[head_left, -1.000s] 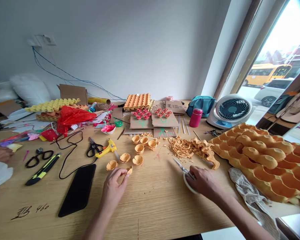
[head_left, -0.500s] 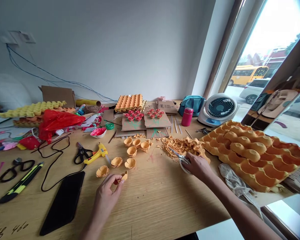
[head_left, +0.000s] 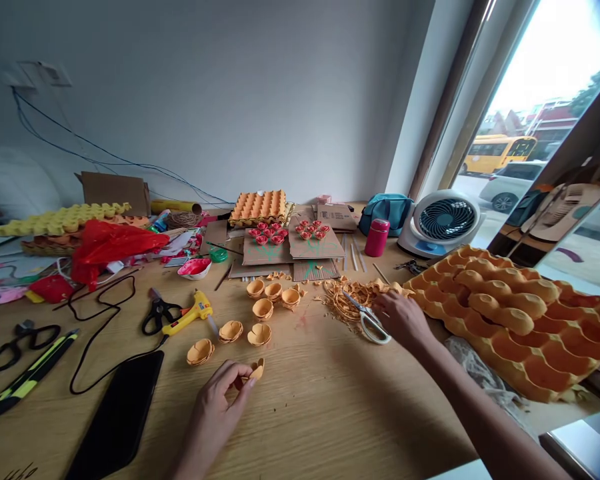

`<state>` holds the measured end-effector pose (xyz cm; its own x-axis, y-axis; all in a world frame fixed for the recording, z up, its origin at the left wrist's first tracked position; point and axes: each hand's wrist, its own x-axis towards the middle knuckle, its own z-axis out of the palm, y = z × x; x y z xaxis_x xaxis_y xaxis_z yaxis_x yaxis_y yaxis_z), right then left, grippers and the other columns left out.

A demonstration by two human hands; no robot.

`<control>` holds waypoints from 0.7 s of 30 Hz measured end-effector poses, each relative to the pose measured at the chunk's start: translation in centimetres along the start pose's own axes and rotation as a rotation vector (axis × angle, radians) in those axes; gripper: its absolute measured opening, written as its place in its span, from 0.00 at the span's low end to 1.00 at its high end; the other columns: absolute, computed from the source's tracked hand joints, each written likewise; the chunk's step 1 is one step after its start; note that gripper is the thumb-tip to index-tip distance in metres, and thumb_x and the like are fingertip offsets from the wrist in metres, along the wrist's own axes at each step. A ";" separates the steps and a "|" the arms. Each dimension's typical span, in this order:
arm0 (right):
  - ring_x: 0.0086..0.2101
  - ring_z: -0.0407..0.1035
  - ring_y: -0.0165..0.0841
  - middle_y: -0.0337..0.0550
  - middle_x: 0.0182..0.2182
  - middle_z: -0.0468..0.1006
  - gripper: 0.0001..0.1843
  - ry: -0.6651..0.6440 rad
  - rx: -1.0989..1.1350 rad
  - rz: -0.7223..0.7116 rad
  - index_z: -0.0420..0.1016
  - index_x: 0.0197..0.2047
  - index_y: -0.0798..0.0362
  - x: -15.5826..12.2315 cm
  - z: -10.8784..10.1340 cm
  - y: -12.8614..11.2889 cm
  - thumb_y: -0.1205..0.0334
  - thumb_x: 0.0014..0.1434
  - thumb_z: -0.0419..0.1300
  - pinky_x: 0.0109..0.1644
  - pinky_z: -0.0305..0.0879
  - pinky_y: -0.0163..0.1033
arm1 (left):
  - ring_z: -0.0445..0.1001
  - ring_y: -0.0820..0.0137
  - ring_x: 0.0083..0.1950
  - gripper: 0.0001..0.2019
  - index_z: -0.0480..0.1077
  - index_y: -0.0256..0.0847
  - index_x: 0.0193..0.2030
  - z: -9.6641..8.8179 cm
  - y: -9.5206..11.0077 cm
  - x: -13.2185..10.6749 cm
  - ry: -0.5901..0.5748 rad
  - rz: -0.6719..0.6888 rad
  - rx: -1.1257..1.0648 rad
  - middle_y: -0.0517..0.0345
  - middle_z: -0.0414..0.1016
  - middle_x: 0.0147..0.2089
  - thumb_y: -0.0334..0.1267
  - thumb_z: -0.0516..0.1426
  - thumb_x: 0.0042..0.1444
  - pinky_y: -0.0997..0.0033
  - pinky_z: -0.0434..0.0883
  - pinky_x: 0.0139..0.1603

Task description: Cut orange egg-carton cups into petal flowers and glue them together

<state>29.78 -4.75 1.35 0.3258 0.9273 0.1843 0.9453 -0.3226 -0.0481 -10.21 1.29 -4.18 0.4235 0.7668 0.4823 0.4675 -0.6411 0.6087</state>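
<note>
My left hand (head_left: 220, 407) is closed, its thumb and fingers pinching a small orange egg-carton cup (head_left: 258, 369) just above the table. Several cut, petal-edged carton cups (head_left: 259, 335) stand beyond it, some nested. On the right, my right hand (head_left: 400, 313) reaches over loose egg-carton pieces (head_left: 380, 287) with its fingers bent down among them. The fingertips are partly hidden, so whether they grip a piece is unclear. White-handled scissors (head_left: 355, 304) lie just left of that hand, blades resting on a heap of carton scraps (head_left: 341, 300).
A yellow glue gun (head_left: 196, 312), black scissors (head_left: 157, 313), a utility knife (head_left: 35, 373) and a black phone (head_left: 117, 417) lie at left. Large egg trays (head_left: 575, 333) occupy the right, near a fan (head_left: 446, 220). Cardboard with red flowers (head_left: 269, 235) stands at the back.
My right hand has come off the white-handled scissors, leaving them on the table, and has moved right and farther back onto the carton pieces. My left hand still pinches its cup.
</note>
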 end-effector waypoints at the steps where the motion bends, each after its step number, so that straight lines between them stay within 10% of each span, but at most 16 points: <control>1: 0.45 0.73 0.38 0.47 0.46 0.79 0.15 0.001 -0.005 0.028 0.75 0.44 0.50 1.2 -0.5 0.7 0.56 0.71 0.48 0.48 0.61 0.41 | 0.73 0.71 0.30 0.08 0.70 0.44 0.32 0.1 0.0 -0.1 -0.009 -0.007 -0.005 0.60 0.74 0.30 0.41 0.56 0.61 0.75 0.72 0.33; 9: 0.48 0.73 0.39 0.48 0.54 0.73 0.18 -0.286 -0.033 0.378 0.70 0.57 0.53 14.1 0.0 6.3 0.56 0.67 0.60 0.51 0.73 0.50 | 0.72 0.71 0.28 0.10 0.70 0.43 0.30 0.4 0.2 -0.2 -0.021 -0.019 -0.045 0.59 0.73 0.29 0.42 0.57 0.61 0.76 0.72 0.29; 16: 0.48 0.73 0.40 0.49 0.54 0.73 0.19 -0.427 -0.034 0.478 0.70 0.57 0.55 17.4 3.6 8.0 0.56 0.67 0.61 0.50 0.73 0.50 | 0.72 0.70 0.29 0.07 0.69 0.43 0.31 0.8 0.7 -0.3 -0.118 -0.068 -0.082 0.58 0.73 0.30 0.36 0.57 0.61 0.75 0.72 0.31; 21: 0.36 0.77 0.50 0.68 0.33 0.80 0.11 -0.310 0.034 0.436 0.81 0.29 0.60 18.1 2.9 10.3 0.68 0.61 0.60 0.33 0.67 0.49 | 0.72 0.70 0.33 0.05 0.67 0.43 0.33 1.0 1.6 -0.4 -0.160 -0.152 -0.165 0.57 0.72 0.32 0.33 0.56 0.61 0.73 0.72 0.35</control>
<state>45.47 9.27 1.30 0.6727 0.7229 -0.1580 0.7196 -0.6888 -0.0879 -8.87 -0.04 -4.07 0.4813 0.8304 0.2805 0.4079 -0.4955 0.7669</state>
